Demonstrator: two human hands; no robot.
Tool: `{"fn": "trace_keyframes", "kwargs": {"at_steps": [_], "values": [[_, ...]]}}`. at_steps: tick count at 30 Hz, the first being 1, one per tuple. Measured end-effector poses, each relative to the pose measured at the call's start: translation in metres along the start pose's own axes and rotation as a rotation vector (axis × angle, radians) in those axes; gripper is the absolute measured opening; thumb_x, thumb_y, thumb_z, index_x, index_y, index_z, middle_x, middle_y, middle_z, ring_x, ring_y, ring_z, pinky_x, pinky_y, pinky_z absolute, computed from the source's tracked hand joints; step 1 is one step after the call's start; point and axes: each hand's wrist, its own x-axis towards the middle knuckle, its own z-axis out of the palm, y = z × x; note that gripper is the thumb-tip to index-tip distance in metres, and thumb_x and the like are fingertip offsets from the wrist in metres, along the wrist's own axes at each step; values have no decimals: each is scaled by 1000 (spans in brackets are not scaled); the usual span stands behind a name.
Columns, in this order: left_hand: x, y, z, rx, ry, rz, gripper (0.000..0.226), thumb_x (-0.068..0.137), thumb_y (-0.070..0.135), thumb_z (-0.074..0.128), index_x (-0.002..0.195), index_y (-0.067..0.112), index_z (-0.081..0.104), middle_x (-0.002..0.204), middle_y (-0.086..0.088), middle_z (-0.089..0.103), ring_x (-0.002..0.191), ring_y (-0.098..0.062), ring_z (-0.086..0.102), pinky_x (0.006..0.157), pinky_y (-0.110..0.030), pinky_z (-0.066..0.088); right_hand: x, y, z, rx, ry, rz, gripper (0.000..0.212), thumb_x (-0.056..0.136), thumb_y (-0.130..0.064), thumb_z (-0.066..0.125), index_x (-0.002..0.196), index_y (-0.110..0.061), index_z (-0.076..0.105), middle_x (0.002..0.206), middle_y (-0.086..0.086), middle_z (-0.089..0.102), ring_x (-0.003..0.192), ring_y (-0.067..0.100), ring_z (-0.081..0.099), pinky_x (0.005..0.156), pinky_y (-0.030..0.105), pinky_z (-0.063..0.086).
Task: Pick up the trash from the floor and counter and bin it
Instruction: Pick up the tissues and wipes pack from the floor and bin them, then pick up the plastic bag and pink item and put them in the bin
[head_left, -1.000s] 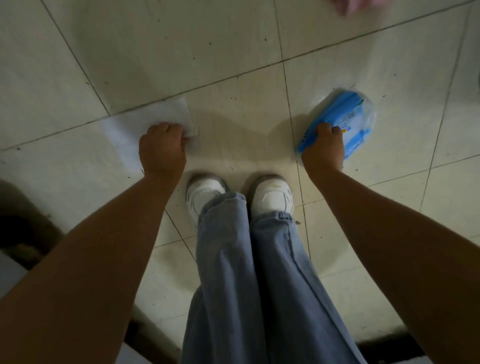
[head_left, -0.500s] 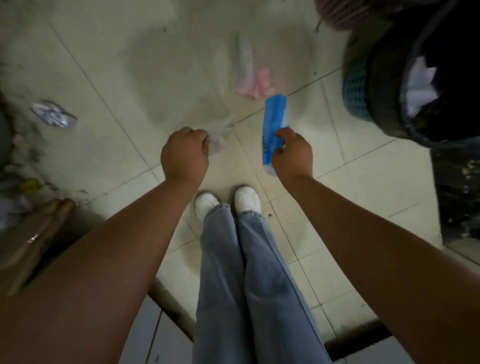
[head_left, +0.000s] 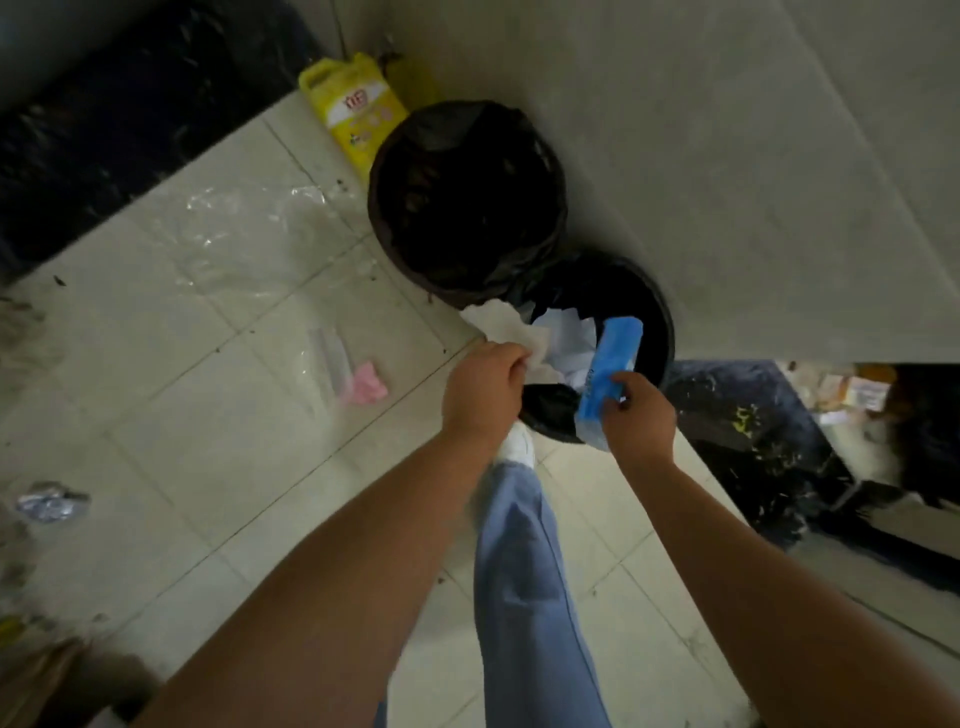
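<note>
My left hand is closed on a crumpled white paper held at the near-left rim of a black-lined bin. My right hand grips a blue plastic wrapper that stands over the bin's near edge. White paper lies inside this bin. Still on the floor tiles are a pink scrap beside a clear wrapper, a large clear plastic sheet and a silver foil wad.
A second, larger black-lined bin stands just behind the first, with a yellow bag leaning beside it. A pale wall runs along the right. Dark speckled stone borders the floor at upper left and right. My jeans leg and white shoe are below the hands.
I have turned and stepped from the open floor to the bins. Both hands carried the white paper and the blue wrapper from floor level up to the near bin's rim.
</note>
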Motion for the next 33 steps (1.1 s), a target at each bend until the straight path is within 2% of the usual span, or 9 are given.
{"fn": "trace_keyframes", "kwargs": {"at_steps": [5,9,12,15,18,23,26,30,33], "values": [[65,29,62,-66,-151,-181,24,97,6,49,112,-5,64,113,-26,67,106,-34,63,88,-38,49,74,19,-20,-40,-103,78,35,96,-2,41,130,-6,48,130,21,57,115,35,56,96,35,46],[92,12,90,93,-326,-356,34,95,3,47,129,3,51,137,-17,50,126,-34,49,104,-39,41,113,25,-13,-230,-253,97,41,97,-9,40,137,-6,42,138,22,50,123,36,50,100,37,43],[89,-3,81,359,-381,-345,43,94,9,45,137,11,43,147,-10,40,137,-30,35,112,-41,33,125,18,-5,-337,-338,79,39,98,-15,38,135,-5,44,142,21,47,127,36,47,100,36,42],[73,-19,48,550,-408,-299,45,98,15,41,142,17,37,156,-4,30,148,-26,13,121,-42,16,123,-2,7,-412,-386,-31,37,99,-19,37,131,-4,47,133,23,54,118,39,52,93,40,47],[53,-42,4,705,-393,-324,46,100,22,38,146,19,31,159,-2,21,149,-25,5,122,-43,11,109,-32,24,-498,-386,-198,39,98,-23,38,133,-5,44,133,22,54,120,38,51,96,44,47],[34,-93,-72,775,-272,-452,47,101,26,38,146,20,29,160,-1,19,150,-25,4,121,-43,11,74,-88,73,-564,-403,-467,44,98,-25,38,136,-4,39,139,20,48,128,33,44,103,40,39],[32,-140,-113,763,-250,-515,47,100,25,40,146,19,30,160,-2,19,150,-25,4,122,-43,12,52,-121,116,-574,-443,-536,47,98,-26,37,141,-7,34,145,16,43,132,30,40,108,38,34],[39,-206,-151,738,-288,-515,48,100,24,42,146,18,29,159,-4,22,149,-26,11,121,-42,18,34,-152,175,-590,-426,-468,44,98,-24,39,138,-7,39,139,17,50,128,31,44,106,38,38],[53,-255,-160,722,-335,-468,49,99,24,45,144,14,31,151,-9,35,142,-26,29,113,-38,31,26,-163,221,-563,-400,-335,42,97,-22,43,135,-7,42,135,18,52,125,32,46,102,39,41]]}}
